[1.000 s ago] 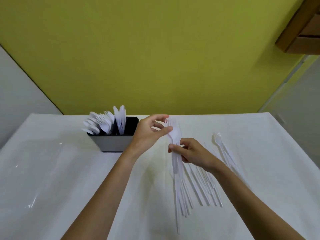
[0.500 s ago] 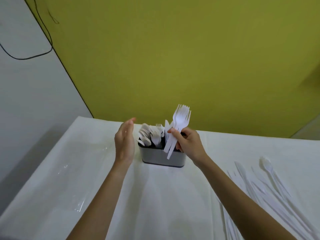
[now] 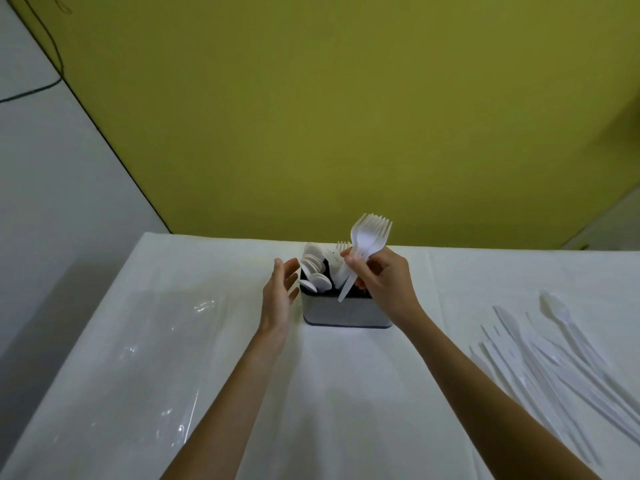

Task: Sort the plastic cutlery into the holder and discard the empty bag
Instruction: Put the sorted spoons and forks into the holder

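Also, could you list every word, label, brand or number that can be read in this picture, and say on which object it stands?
None: no readable text shows anywhere.
The grey holder, the white forks held in the right hand, the clear plastic bag, the loose cutlery, the white tablecloth and the yellow wall carry no visible print.

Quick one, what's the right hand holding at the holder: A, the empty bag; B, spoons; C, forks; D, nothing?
C: the right hand grips a bunch of forks, tines up, handle ends at the holder.
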A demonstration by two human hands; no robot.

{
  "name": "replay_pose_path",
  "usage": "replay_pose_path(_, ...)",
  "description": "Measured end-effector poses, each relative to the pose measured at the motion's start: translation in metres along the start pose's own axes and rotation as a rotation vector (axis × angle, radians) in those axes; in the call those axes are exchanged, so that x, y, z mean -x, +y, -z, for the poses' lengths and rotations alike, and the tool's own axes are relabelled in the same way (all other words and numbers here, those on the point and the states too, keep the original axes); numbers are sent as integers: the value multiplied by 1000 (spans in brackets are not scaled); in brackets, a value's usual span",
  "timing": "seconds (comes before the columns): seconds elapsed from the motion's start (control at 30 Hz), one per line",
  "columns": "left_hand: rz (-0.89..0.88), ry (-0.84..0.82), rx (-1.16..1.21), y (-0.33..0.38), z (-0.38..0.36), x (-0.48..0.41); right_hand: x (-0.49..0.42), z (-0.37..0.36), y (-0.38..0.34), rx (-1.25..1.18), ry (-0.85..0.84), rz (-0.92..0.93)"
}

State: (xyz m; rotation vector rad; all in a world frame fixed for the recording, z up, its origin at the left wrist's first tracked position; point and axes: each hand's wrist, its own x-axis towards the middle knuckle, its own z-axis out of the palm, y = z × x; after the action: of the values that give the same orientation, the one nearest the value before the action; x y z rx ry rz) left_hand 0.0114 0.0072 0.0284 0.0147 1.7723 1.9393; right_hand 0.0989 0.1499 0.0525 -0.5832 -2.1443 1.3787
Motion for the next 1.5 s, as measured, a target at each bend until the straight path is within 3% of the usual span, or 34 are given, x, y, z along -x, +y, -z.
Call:
replay_pose_path(0.2,20,-35,12,-2,2,-9,-9,4,0,46,51,33)
replay_pose_path(0.53,14,-71,26,-4,5,-6,19,-7,11,371,-98,11)
replay_pose_path(0.7,32,-78,43,-3,6,-6,24,-6,13,297,-57,21)
replay_pose_path(0.87,44,-63,34,-3,5,-5,27,-3,8,321,48,205)
replay_pose_path(1.1,32,-77,34,-3,4,-3,18,-14,15,633,-137,441)
replay_pose_path(1.3,14,-81,36,-4,3,-1,13,-18,20,889,-187,471)
replay_pose_path(1.5,-90,7,-44,14,-4,-3,18,-1,7,822,-263,483)
